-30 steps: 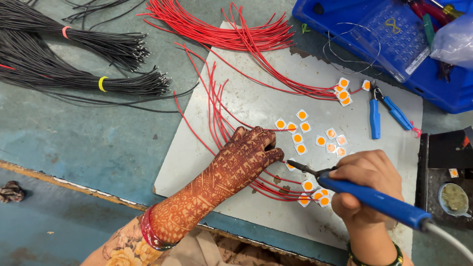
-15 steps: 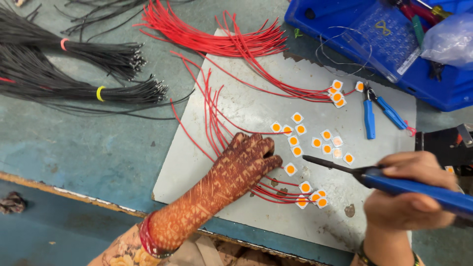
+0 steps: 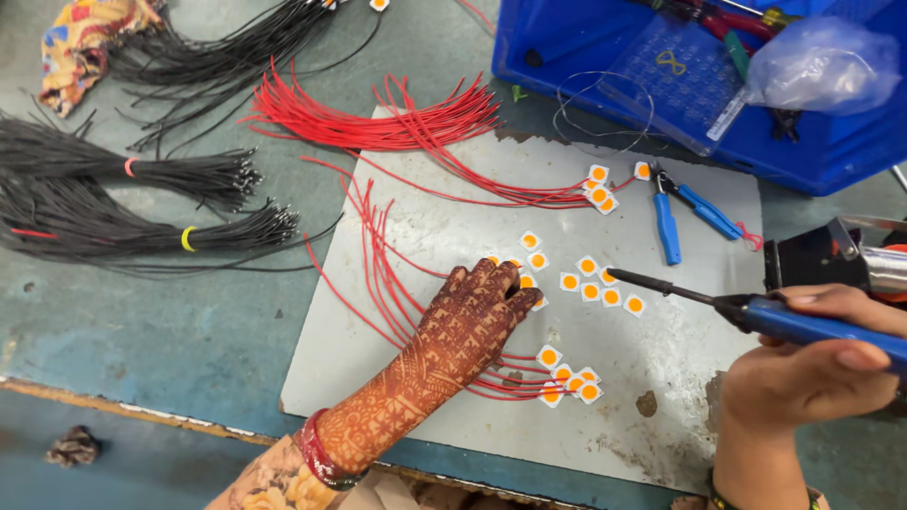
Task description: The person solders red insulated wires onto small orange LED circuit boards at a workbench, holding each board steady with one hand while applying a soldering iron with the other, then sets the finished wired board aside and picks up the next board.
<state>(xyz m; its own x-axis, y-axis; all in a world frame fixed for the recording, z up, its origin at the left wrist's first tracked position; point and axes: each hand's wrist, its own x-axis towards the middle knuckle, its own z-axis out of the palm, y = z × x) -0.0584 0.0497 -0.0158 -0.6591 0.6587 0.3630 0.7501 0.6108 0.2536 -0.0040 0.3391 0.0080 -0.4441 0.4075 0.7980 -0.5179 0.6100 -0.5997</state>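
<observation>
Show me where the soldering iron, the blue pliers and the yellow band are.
soldering iron (image 3: 803,321), head view, on its blue handle.
blue pliers (image 3: 667,227), head view, on the left handle.
yellow band (image 3: 187,238), head view, around the black wire bundle.

the left hand (image 3: 453,345) carries a dark brown henna pattern of fine lines, and at its wrist sit red bangles (image 3: 316,451). the soldering iron (image 3: 803,321) has a blue handle and a black tip. the small square chips (image 3: 567,378) are white with an orange round middle. the loose wires (image 3: 378,123) are red, the bundled wires (image 3: 113,222) black with a yellow band. the board (image 3: 661,397) is pale grey, the counter (image 3: 170,321) blue-green, the crate (image 3: 831,151) blue.
</observation>
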